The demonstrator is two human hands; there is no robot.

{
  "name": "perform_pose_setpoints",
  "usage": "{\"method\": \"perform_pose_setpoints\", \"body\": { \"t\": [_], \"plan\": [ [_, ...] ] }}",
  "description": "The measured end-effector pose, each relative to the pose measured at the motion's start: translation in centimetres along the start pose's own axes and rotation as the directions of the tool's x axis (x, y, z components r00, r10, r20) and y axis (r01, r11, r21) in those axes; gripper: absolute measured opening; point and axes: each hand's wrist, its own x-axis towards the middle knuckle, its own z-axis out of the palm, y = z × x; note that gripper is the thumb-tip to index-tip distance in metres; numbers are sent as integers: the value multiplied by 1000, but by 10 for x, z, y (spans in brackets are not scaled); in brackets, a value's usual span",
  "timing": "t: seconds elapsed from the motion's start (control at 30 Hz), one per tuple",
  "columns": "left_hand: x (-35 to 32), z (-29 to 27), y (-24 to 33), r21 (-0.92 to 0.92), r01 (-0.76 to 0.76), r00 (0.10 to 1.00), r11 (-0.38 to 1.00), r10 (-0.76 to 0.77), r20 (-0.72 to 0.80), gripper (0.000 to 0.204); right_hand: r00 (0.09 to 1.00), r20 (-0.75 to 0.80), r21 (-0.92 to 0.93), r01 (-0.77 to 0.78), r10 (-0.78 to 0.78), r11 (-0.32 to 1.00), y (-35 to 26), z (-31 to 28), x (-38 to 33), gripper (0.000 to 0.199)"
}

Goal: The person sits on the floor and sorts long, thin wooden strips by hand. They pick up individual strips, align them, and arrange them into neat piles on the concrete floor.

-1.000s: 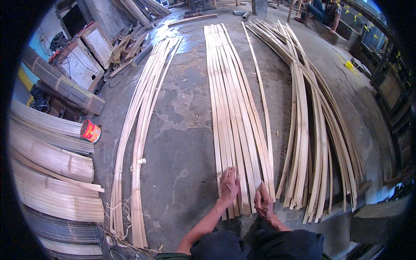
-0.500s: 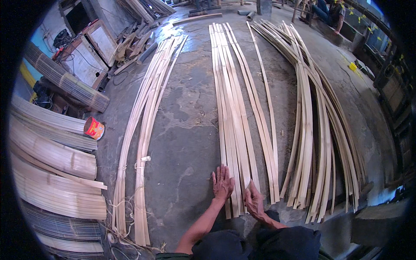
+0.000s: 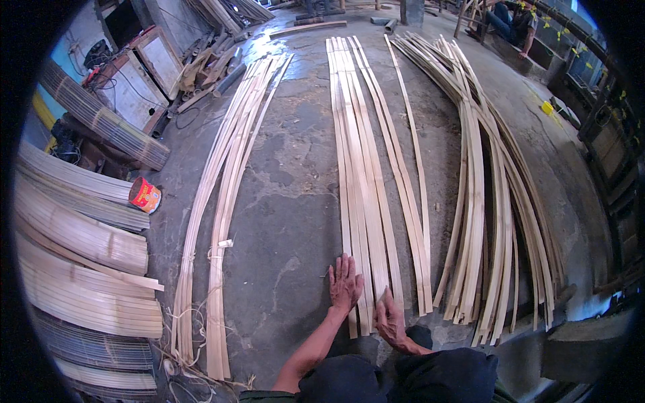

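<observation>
Long, pale bamboo strips (image 3: pixel 366 201) lie side by side on the floor in front of me, running away from my knees. My left hand (image 3: pixel 345 287) lies flat across the near left part of this row, fingers stretched out. Close to the near ends, my right hand (image 3: pixel 391 322) has its fingers drawn together at the edge of one strip and seems to pinch it; the fingertips are partly hidden. Just right of the row, a few more strips (image 3: pixel 410 221) lie apart.
A thick, crossed pile of strips (image 3: pixel 474 201) spreads at the right. Two tied bundles (image 3: pixel 216 295) lie at left, beside slatted bamboo panels (image 3: pixel 87 289) and a red tin (image 3: pixel 145 195). Scrap wood (image 3: pixel 208 74) is heaped far left; another person (image 3: pixel 510 27) sits far right.
My right hand has shifted slightly left and toward me along the strips. My left hand stays flat in the same place.
</observation>
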Motion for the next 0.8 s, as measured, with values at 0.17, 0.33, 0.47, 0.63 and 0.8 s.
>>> {"method": "perform_pose_setpoints", "body": {
  "t": [0.17,0.33,0.47,0.63,0.8],
  "plan": [
    [-5,-1,-8,-13,-11,999,1000,11,-53,66,993,-54,-69,100,-104,993,-9,-4,12,53],
    [-4,1,-9,-9,-15,999,1000,14,-44,66,999,-35,-29,7,-8,1000,6,-14,16,54],
    [-4,-2,-4,-36,-6,999,999,5,-39,66,992,-47,1,-115,114,993,4,-24,14,54],
    [-4,-1,-8,16,4,999,1000,-4,-34,64,996,-80,44,-47,50,998,-5,-30,11,52],
    [-3,-1,-6,7,1,999,1000,-1,-37,62,995,-101,-1,8,-8,1000,10,-36,14,52]
  ]
}}
